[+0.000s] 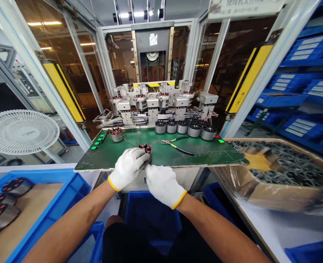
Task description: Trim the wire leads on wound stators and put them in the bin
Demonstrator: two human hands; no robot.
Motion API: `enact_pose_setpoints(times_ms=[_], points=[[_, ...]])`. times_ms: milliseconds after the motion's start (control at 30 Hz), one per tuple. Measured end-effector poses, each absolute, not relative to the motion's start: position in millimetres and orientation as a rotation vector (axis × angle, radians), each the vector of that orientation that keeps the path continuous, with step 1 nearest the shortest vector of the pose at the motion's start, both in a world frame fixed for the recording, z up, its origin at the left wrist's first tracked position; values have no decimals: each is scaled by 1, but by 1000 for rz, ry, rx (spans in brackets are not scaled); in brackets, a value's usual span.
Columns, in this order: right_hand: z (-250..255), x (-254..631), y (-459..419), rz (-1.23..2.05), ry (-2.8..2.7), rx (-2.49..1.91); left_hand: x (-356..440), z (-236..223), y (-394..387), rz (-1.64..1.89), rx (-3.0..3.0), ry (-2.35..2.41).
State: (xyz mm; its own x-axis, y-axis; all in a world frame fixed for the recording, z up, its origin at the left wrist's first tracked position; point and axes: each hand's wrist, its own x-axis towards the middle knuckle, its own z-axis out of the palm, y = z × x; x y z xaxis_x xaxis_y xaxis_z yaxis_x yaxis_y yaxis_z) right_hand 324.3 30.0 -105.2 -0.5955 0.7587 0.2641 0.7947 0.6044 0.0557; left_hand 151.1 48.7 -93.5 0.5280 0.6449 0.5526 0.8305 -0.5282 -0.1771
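My left hand (130, 165), in a white glove with a yellow cuff, is wrapped round a small motor stator (148, 149) with copper windings, near the front edge of the green work plate (101, 160). Against the stator's near side rests my right hand (163, 182), gloved the same way. Its fingers are curled closed, and whatever they hold is hidden. Loose copper wire runs from the stator to both sides. Cutting pliers (185, 150) with green-and-black handles lie to the right. Another wound stator (116, 136) stands at the plate's back left.
Several bare stators (182, 127) line the plate's back right, before a winding machine (153, 106). Yellow light curtains (64, 91) flank it. A blue bin (76, 186) with wound stators is at left, below a white fan (23, 131). At right stands a plastic-lined box (276, 193) of stators.
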Motion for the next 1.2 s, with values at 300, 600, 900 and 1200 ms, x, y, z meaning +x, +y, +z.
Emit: enact_pose_setpoints(times_ms=[300, 600, 900, 1200], points=[[-33, 347, 60, -558, -2464, -1156, 154, -112, 55, -896, -2216, -1057], [-84, 351, 73, -302, -2831, -1145, 158, -99, 56, -984, -2284, -1301], [-88, 333, 48, -16, -2661, -1136, 165, -54, 55, -737, -2490, -1673], [-54, 359, 69, -477, -2763, -1258, 157, -99, 55, -1132, -2307, -1524]])
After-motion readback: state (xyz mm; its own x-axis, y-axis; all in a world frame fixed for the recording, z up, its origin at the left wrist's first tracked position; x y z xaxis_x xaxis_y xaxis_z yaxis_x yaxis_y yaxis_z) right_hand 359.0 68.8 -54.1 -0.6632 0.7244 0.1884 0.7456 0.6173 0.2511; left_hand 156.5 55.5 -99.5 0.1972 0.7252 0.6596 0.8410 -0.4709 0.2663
